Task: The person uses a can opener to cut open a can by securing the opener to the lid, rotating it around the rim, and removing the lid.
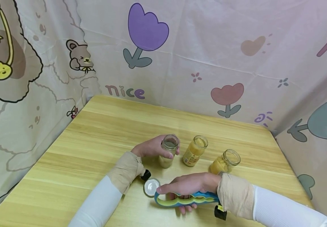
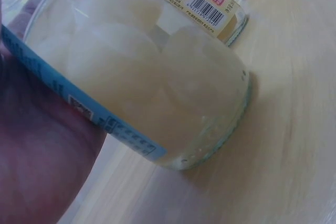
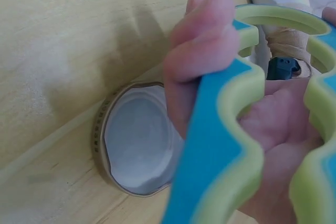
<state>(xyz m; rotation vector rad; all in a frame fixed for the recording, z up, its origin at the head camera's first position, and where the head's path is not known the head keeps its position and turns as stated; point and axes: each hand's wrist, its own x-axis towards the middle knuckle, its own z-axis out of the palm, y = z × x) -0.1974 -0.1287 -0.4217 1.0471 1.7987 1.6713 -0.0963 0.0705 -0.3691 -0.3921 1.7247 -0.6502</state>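
Observation:
My left hand [image 1: 151, 147] grips a glass jar [image 1: 166, 162] of pale fruit round its side, thumb at the front. The jar's mouth is uncovered. In the left wrist view its blue label [image 2: 79, 98] shows by the palm, and the base is close to the wood. My right hand [image 1: 191, 183] holds a blue-and-green jar opener [image 1: 166, 202] with scalloped inner edges, fingers wrapped over one arm of it. A metal lid [image 1: 152, 186] lies on the table with its white inside up, just beyond the opener's rounded end.
Right of the held jar stands a lidless jar [image 1: 192, 155] with yellow contents and a label. Another open jar [image 1: 219, 165] of yellow fruit is farther right, partly behind my right wrist. Printed cloth [image 1: 174, 63] hangs along the back and sides of the wooden table [image 1: 95, 132].

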